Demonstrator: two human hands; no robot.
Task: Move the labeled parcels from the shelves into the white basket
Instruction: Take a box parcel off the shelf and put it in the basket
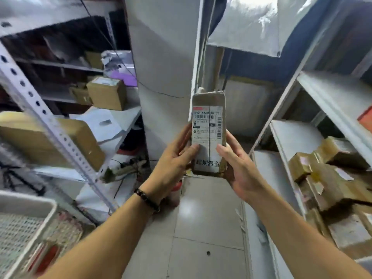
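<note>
low at my far left i see the white basket (30,198). its near corner is cut off by the frame, and its mesh wall is too blurred for me to read what lies inside. a perforated upright (40,107) of the left shelving slants across just above it. behind that post a big brown carton (80,137) sits on a shelf, its corner close to the front edge. higher up a smaller carton (106,93) stands near the board's right end, with white mailers (104,121) just below it in my view. a power strip (124,168) with loose cables lies on the floor at the foot of the white column (161,57).

the left hand (173,158), with a dark bead bracelet (148,200) on its wrist, grips the parcel (208,133) by its left edge, thumb on the front and fingers curled behind. the parcel stands upright in the air over the aisle, label towards me, clear of both racks and well apart from the basket. the right hand (239,168) grips its right edge the same way, thumb on the front face.

beneath the hands the tiled floor (201,228) runs as an open lane between the racks. the white shelf (298,137) on the right borders that lane, and a heap of taped cartons (330,178) lies tumbled on it.
</note>
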